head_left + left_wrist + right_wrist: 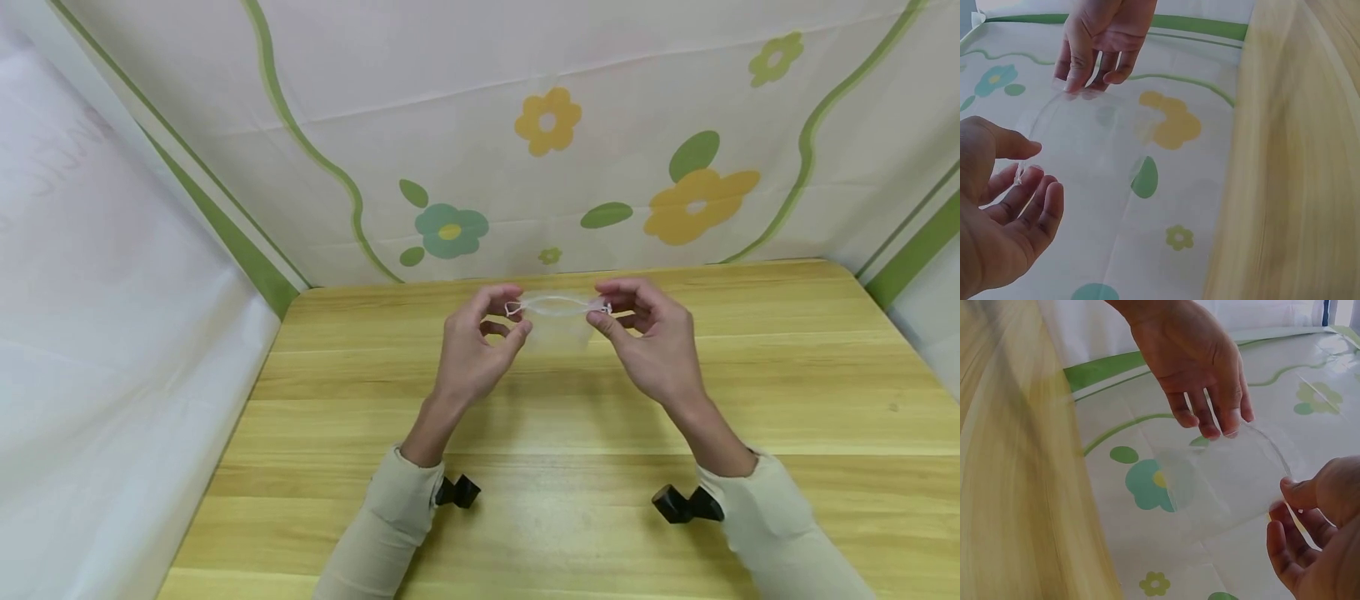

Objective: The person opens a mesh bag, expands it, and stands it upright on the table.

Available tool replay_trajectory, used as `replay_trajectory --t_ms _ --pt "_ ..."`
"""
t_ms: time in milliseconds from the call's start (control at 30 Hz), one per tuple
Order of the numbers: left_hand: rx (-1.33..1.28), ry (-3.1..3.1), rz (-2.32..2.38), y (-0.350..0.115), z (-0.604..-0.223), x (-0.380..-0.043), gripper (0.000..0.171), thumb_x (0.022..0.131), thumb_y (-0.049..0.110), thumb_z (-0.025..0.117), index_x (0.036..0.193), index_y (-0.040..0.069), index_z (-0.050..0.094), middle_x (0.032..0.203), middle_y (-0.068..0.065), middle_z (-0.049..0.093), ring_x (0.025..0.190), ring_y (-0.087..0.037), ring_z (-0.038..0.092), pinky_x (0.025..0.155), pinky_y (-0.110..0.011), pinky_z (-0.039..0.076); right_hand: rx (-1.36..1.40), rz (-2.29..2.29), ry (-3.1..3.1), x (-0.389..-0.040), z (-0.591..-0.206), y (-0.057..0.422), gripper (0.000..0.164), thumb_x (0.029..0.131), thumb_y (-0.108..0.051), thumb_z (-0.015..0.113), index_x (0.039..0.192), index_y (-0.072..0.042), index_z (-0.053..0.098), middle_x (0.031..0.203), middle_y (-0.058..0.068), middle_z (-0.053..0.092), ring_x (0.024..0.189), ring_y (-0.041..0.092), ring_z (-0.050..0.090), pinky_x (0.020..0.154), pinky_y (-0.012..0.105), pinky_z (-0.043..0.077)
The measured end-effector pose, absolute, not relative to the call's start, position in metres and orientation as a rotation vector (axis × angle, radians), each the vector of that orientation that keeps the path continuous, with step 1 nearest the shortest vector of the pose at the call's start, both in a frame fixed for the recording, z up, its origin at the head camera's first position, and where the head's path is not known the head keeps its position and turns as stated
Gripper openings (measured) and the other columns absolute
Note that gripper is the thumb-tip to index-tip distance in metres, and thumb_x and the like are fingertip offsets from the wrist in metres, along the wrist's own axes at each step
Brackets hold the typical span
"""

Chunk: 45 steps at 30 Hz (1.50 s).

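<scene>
A clear plastic drawstring bag (557, 332) with white cords hangs between both hands over the far part of the table, its mouth a narrow oval. At the bag's left end my left hand (477, 346) has its fingers curled by the cord loop, thumb apart from the index finger in the left wrist view. My right hand (654, 337) pinches the bag's right top corner, where a short cord end shows by the thumb. In the right wrist view the bag (1210, 487) is see-through, with the printed flowers visible behind it.
Under the hands is a wood-grain table (570, 517). A white cloth (465, 100) printed with flowers rises behind its far edge, and a plain white sheet (127, 350) stands along the left side. Black wrist mounts (678, 504) stick out from both sleeves.
</scene>
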State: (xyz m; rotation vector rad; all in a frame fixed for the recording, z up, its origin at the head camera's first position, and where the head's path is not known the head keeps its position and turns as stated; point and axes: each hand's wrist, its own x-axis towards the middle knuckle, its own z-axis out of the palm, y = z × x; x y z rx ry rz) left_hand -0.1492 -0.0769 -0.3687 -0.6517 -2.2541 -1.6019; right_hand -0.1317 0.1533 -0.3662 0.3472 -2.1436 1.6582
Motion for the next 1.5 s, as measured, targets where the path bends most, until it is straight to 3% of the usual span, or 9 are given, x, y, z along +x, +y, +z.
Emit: replay_trajectory --t_ms 133,400,533,667,900,1033,1267,1500 --pt "-0.684 -2.269 -1.491 -0.079 -0.369 -0.150 0.032 0.094 -0.001 0.079 0.125 -0.002 0.071 0.114 -0.018 0.077 0.100 -0.028 0.074 0.073 -0.028 0.064 0.377 1.644 -2.156 -0.135 -0.371 0.153 0.028 0.092 0.008 0.079 0.119 0.007 0.071 0.105 -0.009 0.072 0.094 0.001 0.071 0.077 0.014 0.060" --pt "-0.767 -2.278 -1.372 -0.081 -0.374 -0.154 0.024 0.095 -0.001 0.078 0.119 -0.003 0.074 0.113 -0.018 0.077 0.094 -0.027 0.076 0.068 -0.030 0.064 0.396 1.601 -2.236 -0.141 -0.382 0.154 0.028 0.092 0.005 0.081 0.119 0.005 0.072 0.111 0.018 0.076 0.094 -0.004 0.069 0.077 0.014 0.059" --pt "-0.789 -2.308 -1.303 -0.081 -0.377 -0.156 0.024 0.096 -0.002 0.077 0.120 -0.003 0.073 0.109 -0.017 0.077 0.091 -0.027 0.076 0.066 -0.029 0.064 0.373 1.513 -2.324 -0.143 -0.387 0.155 0.028 0.093 -0.002 0.083 0.119 0.001 0.074 0.110 0.017 0.077 0.093 -0.003 0.066 0.074 0.011 0.056" --pt "-0.771 -2.373 -1.221 -0.082 -0.382 -0.159 0.025 0.097 -0.003 0.075 0.121 -0.001 0.073 0.104 -0.015 0.077 0.089 -0.024 0.076 0.065 -0.025 0.062 0.352 1.421 -2.431 -0.145 -0.393 0.157 0.027 0.095 -0.007 0.083 0.121 -0.005 0.075 0.106 0.012 0.078 0.094 0.009 0.068 0.073 0.009 0.054" --pt "-0.707 -2.506 -1.191 -0.080 -0.391 -0.164 0.029 0.097 -0.003 0.076 0.125 0.000 0.072 0.103 -0.013 0.077 0.090 -0.022 0.077 0.068 -0.021 0.062 0.375 1.387 -2.514 -0.148 -0.398 0.158 0.025 0.099 -0.007 0.078 0.124 -0.006 0.073 0.109 0.012 0.080 0.100 0.026 0.076 0.078 0.008 0.054" --pt "-0.693 -2.556 -1.208 -0.078 -0.396 -0.167 0.030 0.097 -0.003 0.076 0.126 -0.001 0.071 0.104 -0.012 0.076 0.092 -0.023 0.077 0.070 -0.022 0.063 0.366 1.388 -2.546 -0.151 -0.402 0.156 0.025 0.099 -0.005 0.077 0.124 -0.004 0.073 0.109 0.012 0.081 0.097 0.027 0.078 0.079 0.015 0.059" --pt "-0.660 -2.620 -1.239 -0.075 -0.404 -0.170 0.031 0.096 -0.004 0.076 0.126 0.000 0.071 0.104 -0.012 0.077 0.094 -0.024 0.078 0.075 -0.023 0.065 0.350 1.423 -2.608 -0.153 -0.409 0.152 0.026 0.099 -0.004 0.076 0.125 -0.002 0.072 0.111 0.016 0.081 0.099 0.031 0.079 0.083 0.038 0.067" --pt "-0.655 -2.647 -1.282 -0.074 -0.409 -0.170 0.030 0.097 -0.003 0.075 0.127 0.000 0.070 0.104 -0.012 0.077 0.096 -0.026 0.079 0.079 -0.027 0.066 0.353 1.432 -2.629 -0.155 -0.414 0.149 0.025 0.099 -0.004 0.076 0.124 -0.002 0.072 0.111 0.016 0.081 0.101 0.031 0.078 0.085 0.042 0.067"
